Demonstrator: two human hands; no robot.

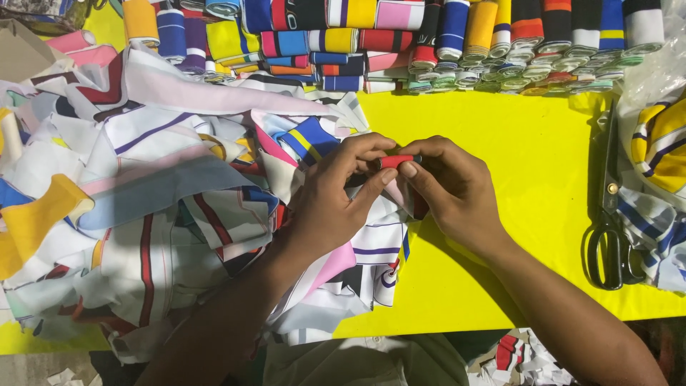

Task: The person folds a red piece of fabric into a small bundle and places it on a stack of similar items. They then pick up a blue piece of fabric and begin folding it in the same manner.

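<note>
We see our fingertips (391, 174) pinched together over the middle of the table, and between them sits a small red strip (396, 161), a short piece of folded cloth held level. The left hand (336, 193) closes on the strip's left end, thumb underneath and forefinger curled over the top, while the right hand (449, 187) closes on its right end in the same way, so both grips are tight and the two hands touch at the knuckles. The strip hangs just above the right edge of the scrap pile (157, 207), a broad heap of printed cloth pieces in white, pink, blue, yellow and red that fills the left half of the table. A blue and yellow scrap (309, 139) lies on the heap just left of our left hand. To the right of our hands the yellow table (529, 186) is bare cloth or board, bright in colour. Along the far edge runs a row of rolls (457, 43), tightly wound striped bands in many colours, some stacked flat and some standing on end. At the right edge black scissors (609, 229) lie with handles toward us, just beside a plastic bag (661, 143) holding striped yellow and blue cloth.
</note>
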